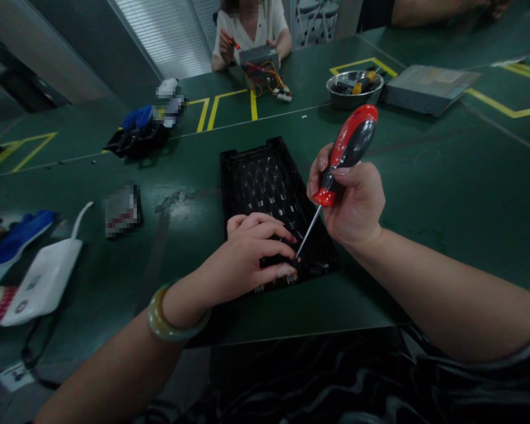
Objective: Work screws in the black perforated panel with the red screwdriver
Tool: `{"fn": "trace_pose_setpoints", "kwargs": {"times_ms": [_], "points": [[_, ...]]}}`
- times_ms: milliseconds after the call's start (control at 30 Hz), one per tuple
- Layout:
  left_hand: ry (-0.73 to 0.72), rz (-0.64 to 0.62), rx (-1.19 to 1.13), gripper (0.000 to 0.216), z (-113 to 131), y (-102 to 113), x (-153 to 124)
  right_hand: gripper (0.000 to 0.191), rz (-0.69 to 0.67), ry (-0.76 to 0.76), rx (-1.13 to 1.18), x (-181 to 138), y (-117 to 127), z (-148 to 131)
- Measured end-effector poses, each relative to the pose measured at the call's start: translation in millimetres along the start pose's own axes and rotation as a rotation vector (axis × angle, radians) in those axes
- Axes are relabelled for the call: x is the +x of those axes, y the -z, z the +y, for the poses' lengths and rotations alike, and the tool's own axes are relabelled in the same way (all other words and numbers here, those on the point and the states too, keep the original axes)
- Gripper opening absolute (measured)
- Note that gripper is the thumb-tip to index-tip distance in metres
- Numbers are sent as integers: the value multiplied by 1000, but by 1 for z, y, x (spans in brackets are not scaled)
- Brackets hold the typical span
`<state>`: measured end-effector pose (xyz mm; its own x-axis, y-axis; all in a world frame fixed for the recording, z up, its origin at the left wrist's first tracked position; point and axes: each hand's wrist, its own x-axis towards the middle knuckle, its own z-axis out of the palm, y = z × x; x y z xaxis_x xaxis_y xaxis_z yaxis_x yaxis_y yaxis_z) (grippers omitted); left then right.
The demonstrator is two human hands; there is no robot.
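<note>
My right hand (353,200) is closed around the red and black handle of a screwdriver (350,143). The metal shaft slants down and left, its tip low over the near end of a black computer case panel (265,176). That panel is a shallow, raised-edge piece with rows of small slots, lying flat on the green table. Across its near part rests my left hand (256,250), thumb and fingertips drawn together right at the screwdriver tip. Whatever is pinched there is too small to make out. A jade-coloured bangle (159,315) circles my left wrist.
At the back, a metal bowl (353,100) of tools stands beside a grey metal box (428,88). A person across the table handles a power supply (260,62) with wires. To the left are a black tray (136,138), a white power strip (48,280) and a blue glove (20,238).
</note>
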<state>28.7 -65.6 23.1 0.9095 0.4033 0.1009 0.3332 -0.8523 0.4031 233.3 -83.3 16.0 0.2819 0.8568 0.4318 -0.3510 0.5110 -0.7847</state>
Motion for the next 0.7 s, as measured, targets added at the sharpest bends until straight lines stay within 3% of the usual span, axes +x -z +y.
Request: {"fn": "trace_pose_setpoints", "kwargs": {"times_ms": [300,533,700], "points": [[44,0,1,13,6,1,2,17,-10,88,-63,1,4,4],[61,-9,-28,6,12,4,5,15,18,73,-134,0,1,-2],[59,-31,-41,7,12,4,5,31,46,18,-249,-3,0,-4]]}}
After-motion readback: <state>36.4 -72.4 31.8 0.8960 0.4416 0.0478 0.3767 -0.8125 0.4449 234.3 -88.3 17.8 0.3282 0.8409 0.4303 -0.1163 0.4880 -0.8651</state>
